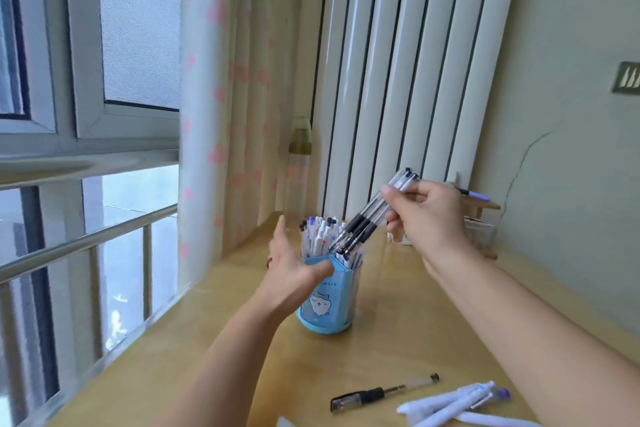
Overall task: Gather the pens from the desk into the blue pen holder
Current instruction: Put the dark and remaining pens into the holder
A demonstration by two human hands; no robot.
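White pens (453, 404) lie nearest, on the desk (221, 374), well in front of the blue pen holder (327, 302). Just beside them lies one black pen (382, 393). These are not yet put away.

Right hand (427, 215) is up behind and to the right of the holder. Its fingers are squeezed tight around a bunch of clear pens (372, 213), gripped near the cap end. Their tips point down at the holder's top. Left hand (292, 270) is at the holder's left side with fingers spread apart; I cannot tell if it touches.

Inside the holder stand many pens (320, 234) already.

Pens look light, hard and smooth, so a bunch may slip. Holding the rubber grips near the tips may be safer.

The holder shows a cartoon animal and tiny writing, too blurry to read.
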